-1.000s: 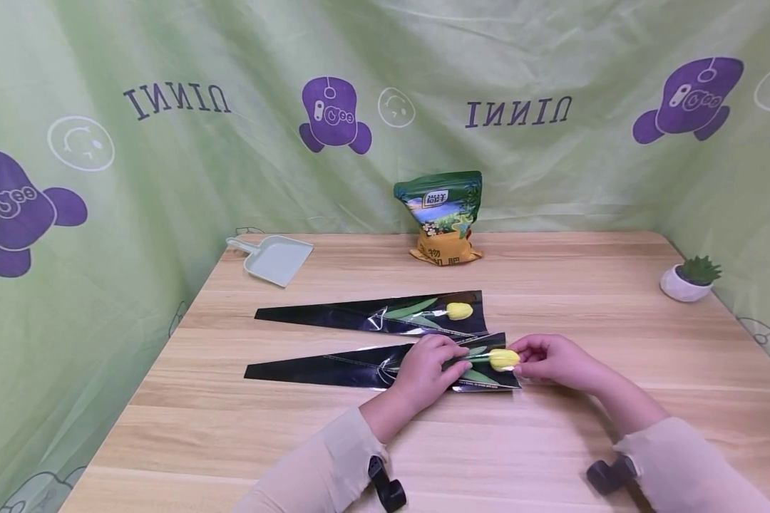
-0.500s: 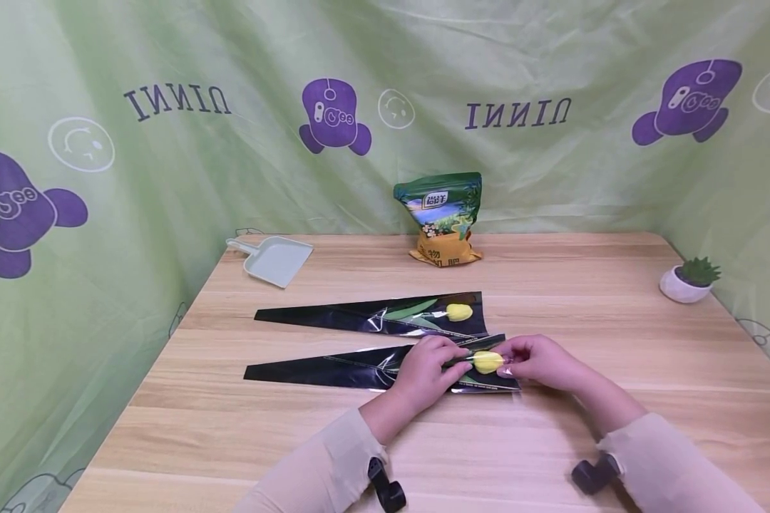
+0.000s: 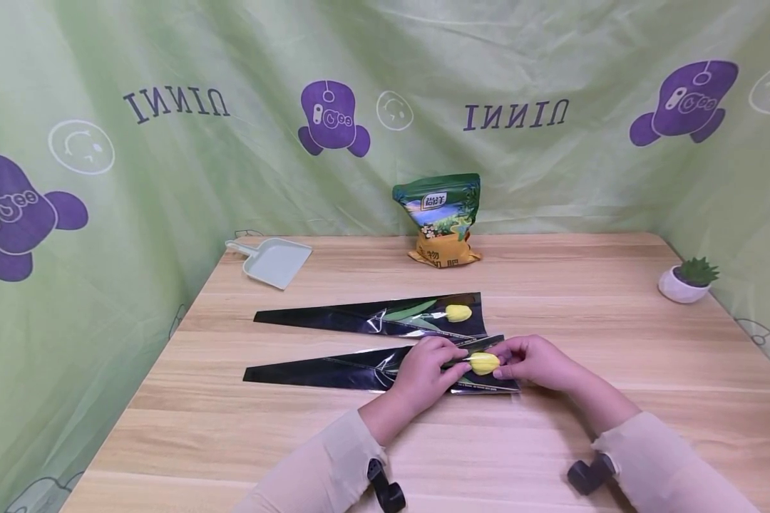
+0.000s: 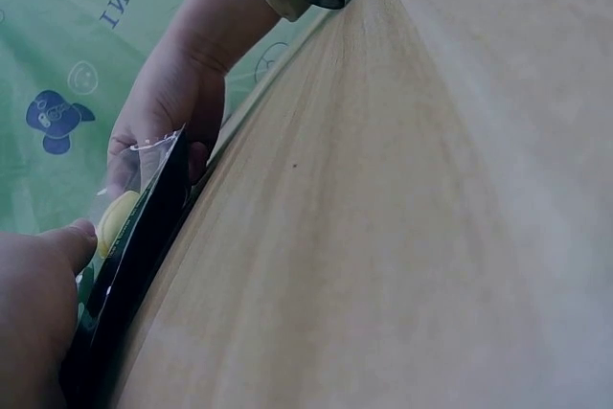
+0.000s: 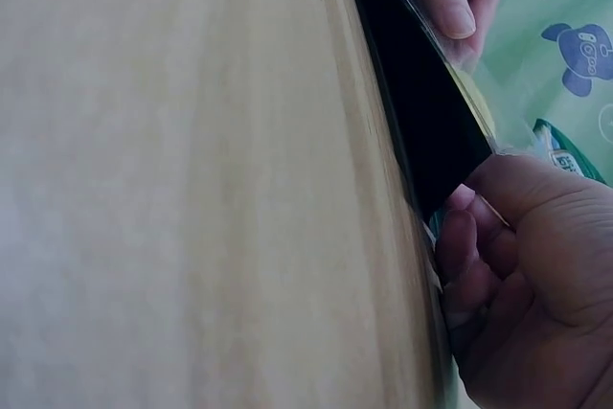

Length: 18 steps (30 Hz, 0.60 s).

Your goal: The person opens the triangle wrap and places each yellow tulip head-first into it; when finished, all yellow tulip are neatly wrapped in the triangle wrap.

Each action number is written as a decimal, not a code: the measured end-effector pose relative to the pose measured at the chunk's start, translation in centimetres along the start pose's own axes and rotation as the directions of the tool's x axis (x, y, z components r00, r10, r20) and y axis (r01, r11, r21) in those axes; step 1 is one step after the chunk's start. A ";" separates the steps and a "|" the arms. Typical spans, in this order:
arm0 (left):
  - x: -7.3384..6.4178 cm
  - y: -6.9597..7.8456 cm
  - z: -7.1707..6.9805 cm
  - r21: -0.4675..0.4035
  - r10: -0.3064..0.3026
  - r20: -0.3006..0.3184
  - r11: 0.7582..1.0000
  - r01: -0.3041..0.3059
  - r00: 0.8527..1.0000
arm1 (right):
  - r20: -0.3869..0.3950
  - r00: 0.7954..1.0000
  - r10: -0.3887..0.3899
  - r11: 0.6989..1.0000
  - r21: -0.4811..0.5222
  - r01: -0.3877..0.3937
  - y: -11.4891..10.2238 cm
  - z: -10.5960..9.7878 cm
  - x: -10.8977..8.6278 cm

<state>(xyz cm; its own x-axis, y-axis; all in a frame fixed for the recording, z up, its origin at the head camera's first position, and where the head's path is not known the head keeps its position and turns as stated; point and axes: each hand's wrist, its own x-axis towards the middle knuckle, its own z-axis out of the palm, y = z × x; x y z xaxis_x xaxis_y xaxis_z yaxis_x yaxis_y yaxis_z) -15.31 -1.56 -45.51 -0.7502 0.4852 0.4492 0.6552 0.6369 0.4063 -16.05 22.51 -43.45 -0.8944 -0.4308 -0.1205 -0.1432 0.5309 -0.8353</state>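
A yellow tulip (image 3: 485,363) lies in the mouth of the nearer black flower sleeve (image 3: 304,370), whose front is clear film. My left hand (image 3: 423,370) holds this sleeve around the stem, just below the bloom, with the thumb on the near side. At the wide end, my right hand (image 3: 532,362) pinches the tip of the bloom between thumb and fingers. In the left wrist view the sleeve's clear front (image 4: 148,160) overlaps the right fingers. Much of the stem is hidden under the left hand.
A second black sleeve (image 3: 334,318) with a yellow tulip (image 3: 458,313) lies just behind. Farther back are a grey dustpan (image 3: 279,261) at left and a green-and-yellow bag (image 3: 445,221). A potted succulent (image 3: 686,280) stands near the right edge of the wooden table (image 3: 584,456).
My right hand has moved left with the tulip, bringing the bloom deeper into the sleeve and closer to my left hand. The left hand has stayed in place.
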 end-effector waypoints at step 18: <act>-0.1 0.0 -0.2 0.031 0.002 0.038 1.000 -0.004 0.999 | -0.072 0.989 0.128 0.992 0.022 -0.127 0.8 -4.6 -1.9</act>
